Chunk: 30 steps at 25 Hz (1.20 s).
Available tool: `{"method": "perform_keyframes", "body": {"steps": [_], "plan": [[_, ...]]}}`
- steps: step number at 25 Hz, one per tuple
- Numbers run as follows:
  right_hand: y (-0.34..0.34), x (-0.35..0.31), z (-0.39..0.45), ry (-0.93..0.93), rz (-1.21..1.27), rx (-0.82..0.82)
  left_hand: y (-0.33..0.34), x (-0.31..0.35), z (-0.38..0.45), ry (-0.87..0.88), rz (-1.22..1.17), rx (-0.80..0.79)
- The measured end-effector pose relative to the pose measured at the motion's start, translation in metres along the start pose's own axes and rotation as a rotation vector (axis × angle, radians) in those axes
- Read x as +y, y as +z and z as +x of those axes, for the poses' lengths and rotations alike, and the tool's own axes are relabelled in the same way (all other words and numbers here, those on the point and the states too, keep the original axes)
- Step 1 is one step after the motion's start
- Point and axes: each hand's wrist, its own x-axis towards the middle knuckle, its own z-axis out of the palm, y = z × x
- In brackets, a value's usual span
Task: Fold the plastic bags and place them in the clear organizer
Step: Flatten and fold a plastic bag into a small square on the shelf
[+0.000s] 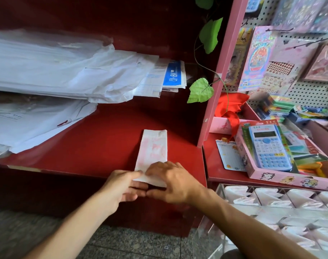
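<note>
A red surface (96, 146) in a stationery shop carries a paper stack (56, 71) at the left. Lower right, a clear organizer (240, 214) holds folded white bags in its compartments. The bag (153, 148), folded to a long strip, lies near the front edge; left hand (120, 186) and right hand (170, 182) fingers pinch its near end.
</note>
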Motion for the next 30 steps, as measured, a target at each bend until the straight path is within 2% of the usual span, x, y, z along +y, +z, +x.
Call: {"method": "perform_keyframes", "body": {"steps": [1,3,4,5,7,9,12,16,18,20,23,25,28,30], "plan": [[0.004,0.003,0.0,0.005,-0.048,-0.041,0.002,-0.004,0.001,0.076,0.277,0.032],[0.006,0.009,-0.002,0.003,-0.067,-0.004,0.0,-0.01,0.005,0.426,0.82,0.228],[0.006,0.013,-0.005,-0.001,-0.043,0.044,-0.003,-0.012,0.006,0.628,0.904,0.251],[0.006,0.016,-0.009,-0.007,-0.011,0.084,-0.005,-0.015,0.007,0.761,0.916,0.179],[0.006,0.019,-0.016,-0.041,0.051,0.167,-0.006,-0.024,0.015,0.904,1.021,0.044],[0.002,0.02,-0.022,-0.019,0.111,0.226,-0.004,-0.033,0.025,1.003,1.049,0.062],[-0.006,0.025,-0.029,0.039,0.186,0.254,-0.002,-0.03,0.025,0.989,0.849,0.104],[-0.006,0.039,-0.029,0.221,0.489,0.297,0.003,-0.019,0.013,0.797,0.539,0.042],[-0.002,0.046,-0.025,0.293,0.659,0.285,0.007,-0.016,0.01,0.714,0.452,0.062],[-0.002,0.045,-0.019,0.366,0.653,0.281,0.013,-0.015,0.013,0.647,0.428,0.112],[-0.002,0.039,-0.014,0.375,0.319,0.318,0.015,-0.022,0.023,0.68,0.555,0.201],[-0.003,0.038,-0.014,0.242,0.153,0.295,0.012,-0.028,0.027,0.845,0.699,0.222],[-0.005,0.044,-0.021,0.079,0.007,0.075,0.005,-0.032,0.031,0.99,0.989,0.096],[-0.004,0.049,-0.023,0.05,-0.049,0.018,0.0,-0.032,0.035,1.029,1.104,0.053]]}}
